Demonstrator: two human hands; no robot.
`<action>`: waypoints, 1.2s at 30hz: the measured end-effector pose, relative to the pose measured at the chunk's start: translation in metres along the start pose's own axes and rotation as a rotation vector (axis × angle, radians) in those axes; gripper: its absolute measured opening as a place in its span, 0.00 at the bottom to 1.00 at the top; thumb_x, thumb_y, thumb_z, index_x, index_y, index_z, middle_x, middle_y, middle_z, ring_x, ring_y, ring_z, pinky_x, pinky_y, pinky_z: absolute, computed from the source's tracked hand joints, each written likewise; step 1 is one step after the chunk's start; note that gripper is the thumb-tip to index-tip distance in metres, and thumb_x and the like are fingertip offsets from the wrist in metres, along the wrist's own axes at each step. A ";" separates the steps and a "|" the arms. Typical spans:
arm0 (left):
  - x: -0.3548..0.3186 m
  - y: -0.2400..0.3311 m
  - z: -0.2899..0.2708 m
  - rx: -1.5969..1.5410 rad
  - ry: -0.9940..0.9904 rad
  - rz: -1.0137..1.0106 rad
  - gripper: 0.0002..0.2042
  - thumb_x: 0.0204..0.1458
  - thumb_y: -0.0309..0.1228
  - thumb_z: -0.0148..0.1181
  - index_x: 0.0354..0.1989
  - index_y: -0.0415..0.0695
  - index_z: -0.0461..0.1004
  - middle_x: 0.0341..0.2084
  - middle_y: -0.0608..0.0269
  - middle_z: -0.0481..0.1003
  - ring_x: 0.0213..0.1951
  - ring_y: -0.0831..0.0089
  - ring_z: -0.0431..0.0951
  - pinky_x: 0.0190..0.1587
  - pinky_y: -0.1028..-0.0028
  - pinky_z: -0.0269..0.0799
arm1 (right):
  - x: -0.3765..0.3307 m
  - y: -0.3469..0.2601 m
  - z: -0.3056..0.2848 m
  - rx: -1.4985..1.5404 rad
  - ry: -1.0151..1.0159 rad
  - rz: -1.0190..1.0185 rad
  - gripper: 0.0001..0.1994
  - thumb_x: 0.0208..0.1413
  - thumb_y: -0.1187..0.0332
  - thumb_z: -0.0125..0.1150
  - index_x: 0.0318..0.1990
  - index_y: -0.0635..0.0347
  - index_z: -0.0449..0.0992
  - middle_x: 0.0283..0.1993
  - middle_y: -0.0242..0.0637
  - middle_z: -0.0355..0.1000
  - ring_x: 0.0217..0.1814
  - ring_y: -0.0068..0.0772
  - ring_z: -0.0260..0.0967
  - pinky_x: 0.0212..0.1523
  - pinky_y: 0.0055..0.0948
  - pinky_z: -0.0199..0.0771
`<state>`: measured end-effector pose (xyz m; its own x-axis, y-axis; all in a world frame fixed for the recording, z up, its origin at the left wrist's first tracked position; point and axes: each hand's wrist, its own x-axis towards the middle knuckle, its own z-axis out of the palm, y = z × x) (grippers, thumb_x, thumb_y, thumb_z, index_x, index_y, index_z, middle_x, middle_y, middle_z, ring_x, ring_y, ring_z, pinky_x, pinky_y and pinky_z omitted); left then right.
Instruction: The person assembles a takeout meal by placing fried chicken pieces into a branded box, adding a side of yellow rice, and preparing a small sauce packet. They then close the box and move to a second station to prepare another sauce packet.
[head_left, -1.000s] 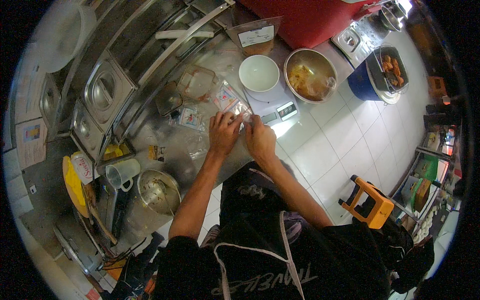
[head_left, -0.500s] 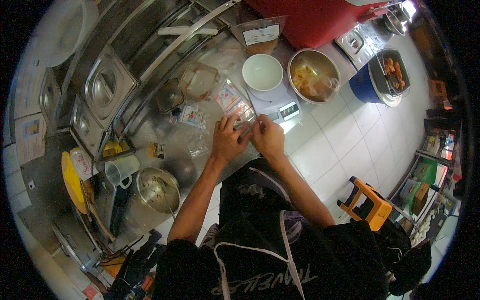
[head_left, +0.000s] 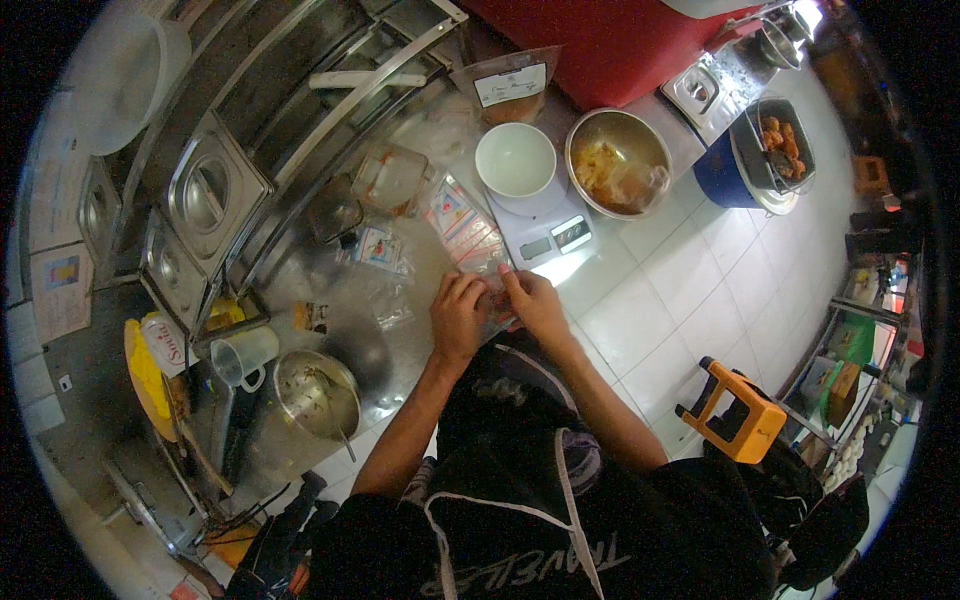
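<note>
My left hand (head_left: 460,318) and my right hand (head_left: 538,312) are close together at the counter's near edge. Their fingers are closed on a small clear plastic bag (head_left: 495,298) held between them, partly hidden by the fingers. Just beyond lie flat printed plastic bags (head_left: 462,218), with another printed bag (head_left: 377,247) to the left. A white bowl (head_left: 515,161) sits on a white digital scale (head_left: 538,246) ahead of my hands. Right of it, a steel bowl (head_left: 570,150) holds yellow-brown food and crumpled clear plastic.
Behind the scale stand a labelled pouch (head_left: 517,104) and a red cooler (head_left: 590,50). Clear containers (head_left: 392,180) sit further left. A steel bowl (head_left: 340,375) and a clear jug (head_left: 243,352) are near left. An orange stool (head_left: 745,425) stands on the floor at right.
Both hands have drawn back toward my body from the printed bags. A clear plastic bag now shows between them. The view has shifted slightly.
</note>
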<state>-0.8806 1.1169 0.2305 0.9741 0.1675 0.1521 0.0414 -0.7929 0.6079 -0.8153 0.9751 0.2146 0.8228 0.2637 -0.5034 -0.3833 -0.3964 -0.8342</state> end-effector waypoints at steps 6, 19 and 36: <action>-0.002 0.011 0.005 -0.088 0.031 -0.130 0.15 0.45 0.20 0.66 0.43 0.41 0.75 0.46 0.58 0.75 0.49 0.53 0.73 0.52 0.59 0.71 | 0.002 0.006 0.009 -0.071 0.186 -0.206 0.13 0.62 0.64 0.59 0.36 0.68 0.77 0.27 0.46 0.78 0.24 0.37 0.78 0.24 0.35 0.75; -0.011 0.016 -0.021 -0.616 0.081 -0.565 0.19 0.59 0.32 0.62 0.57 0.39 0.73 0.52 0.55 0.75 0.56 0.60 0.73 0.60 0.63 0.67 | -0.036 -0.044 -0.009 -0.441 0.300 -0.711 0.08 0.60 0.73 0.58 0.44 0.62 0.80 0.37 0.45 0.74 0.38 0.46 0.74 0.41 0.36 0.75; -0.076 0.006 -0.100 -0.344 0.059 -0.437 0.09 0.51 0.28 0.66 0.38 0.38 0.81 0.32 0.50 0.80 0.37 0.55 0.80 0.42 0.63 0.74 | -0.062 -0.085 0.024 -0.524 -0.660 -0.585 0.07 0.59 0.72 0.59 0.39 0.65 0.82 0.35 0.50 0.79 0.33 0.45 0.78 0.38 0.38 0.77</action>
<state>-0.9767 1.1580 0.3003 0.8681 0.4780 -0.1337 0.3540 -0.4076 0.8418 -0.8437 1.0139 0.3113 0.3666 0.9076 -0.2045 0.3658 -0.3428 -0.8653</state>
